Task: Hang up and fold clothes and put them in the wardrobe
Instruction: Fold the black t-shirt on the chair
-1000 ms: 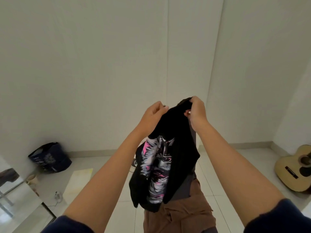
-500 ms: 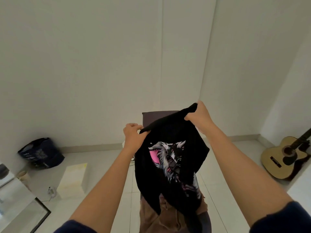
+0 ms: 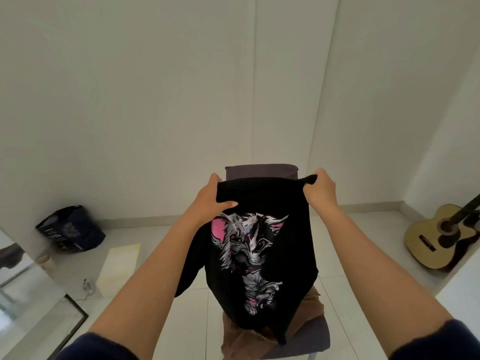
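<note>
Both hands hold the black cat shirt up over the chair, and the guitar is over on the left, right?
Not quite: the head view shows the guitar on the right, against the wall. The left hand and right hand do hold the black cat shirt by its top edge, over the chair.

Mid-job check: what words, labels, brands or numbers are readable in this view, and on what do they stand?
No text can be read in this view.
dark blue bag: pale print on its side, too blurred to read.
black T-shirt: a cat picture only, no words visible.
guitar: no legible label.
</note>
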`<state>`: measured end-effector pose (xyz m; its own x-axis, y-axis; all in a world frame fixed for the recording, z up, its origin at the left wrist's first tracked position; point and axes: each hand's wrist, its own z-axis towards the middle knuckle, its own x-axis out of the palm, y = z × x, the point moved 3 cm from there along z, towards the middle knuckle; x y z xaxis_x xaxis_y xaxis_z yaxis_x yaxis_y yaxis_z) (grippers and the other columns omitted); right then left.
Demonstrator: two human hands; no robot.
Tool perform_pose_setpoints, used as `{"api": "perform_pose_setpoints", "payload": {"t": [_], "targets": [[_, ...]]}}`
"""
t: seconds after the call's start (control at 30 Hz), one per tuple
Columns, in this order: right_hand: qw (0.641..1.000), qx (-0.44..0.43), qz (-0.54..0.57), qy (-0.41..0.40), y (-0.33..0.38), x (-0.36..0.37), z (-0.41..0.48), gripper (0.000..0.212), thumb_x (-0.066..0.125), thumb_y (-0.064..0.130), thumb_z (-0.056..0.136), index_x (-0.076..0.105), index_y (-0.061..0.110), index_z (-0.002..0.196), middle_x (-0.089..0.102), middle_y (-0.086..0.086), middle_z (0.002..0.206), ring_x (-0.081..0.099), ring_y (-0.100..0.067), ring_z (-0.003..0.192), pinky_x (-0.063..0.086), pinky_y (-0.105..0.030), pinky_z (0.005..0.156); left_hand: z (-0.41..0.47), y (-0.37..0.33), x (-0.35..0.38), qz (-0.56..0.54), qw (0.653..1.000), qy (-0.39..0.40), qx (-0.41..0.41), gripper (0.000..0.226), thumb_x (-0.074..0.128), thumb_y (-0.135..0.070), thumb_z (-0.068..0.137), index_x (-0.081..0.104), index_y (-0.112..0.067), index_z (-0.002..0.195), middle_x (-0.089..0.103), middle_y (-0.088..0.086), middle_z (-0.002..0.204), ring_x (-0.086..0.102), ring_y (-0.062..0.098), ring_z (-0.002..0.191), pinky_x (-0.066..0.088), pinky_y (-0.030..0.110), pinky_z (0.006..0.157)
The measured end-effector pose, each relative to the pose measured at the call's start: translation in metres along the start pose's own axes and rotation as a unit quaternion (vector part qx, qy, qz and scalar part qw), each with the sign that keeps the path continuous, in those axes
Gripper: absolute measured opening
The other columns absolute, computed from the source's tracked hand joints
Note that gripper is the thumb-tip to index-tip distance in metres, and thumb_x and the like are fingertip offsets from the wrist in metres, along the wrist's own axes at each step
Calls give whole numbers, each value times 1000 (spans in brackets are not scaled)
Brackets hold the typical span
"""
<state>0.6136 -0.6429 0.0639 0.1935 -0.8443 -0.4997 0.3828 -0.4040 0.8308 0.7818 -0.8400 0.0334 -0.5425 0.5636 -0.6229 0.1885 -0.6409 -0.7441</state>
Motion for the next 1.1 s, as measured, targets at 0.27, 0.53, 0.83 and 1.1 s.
{"api": "perform_pose_setpoints", "payload": {"t": [0.27,0.53,0.83,1.1], "targets": [[999,-14,21,39,7,-1,-5,32,36,-6,90,53,4,116,49,-4,101,48,-19,86,35,-13,55,-5,10,-18,37,985,-160,-52,22,52,6,83,55,-5,102,56,10,90,54,19,76,41,25,61],[984,-134,-119,-22,7,-24,0,28,54,43,92,70,21,85,61,5,76,57,-19,79,38,-27,58,-7,4,-31,19,956,-285,-64,17,42,-4,92,49,-1,77,50,14,75,44,24,68,30,29,51],[982,-104,-155,-31,-5,-54,2,56,54,61,84,38,18,50,44,4,50,45,-17,52,25,-27,47,-14,-28,-28,142,932,-328,-50,23,46,-25,87,48,-6,75,50,6,76,44,24,74,24,35,77],[989,-144,-35,28,-11,-40,-5,44,49,49,92,44,17,61,48,3,60,46,-15,58,31,-28,53,-35,-3,-15,88,929,-354,-64,23,35,-1,94,55,5,104,49,19,103,49,32,90,32,30,78]]}}
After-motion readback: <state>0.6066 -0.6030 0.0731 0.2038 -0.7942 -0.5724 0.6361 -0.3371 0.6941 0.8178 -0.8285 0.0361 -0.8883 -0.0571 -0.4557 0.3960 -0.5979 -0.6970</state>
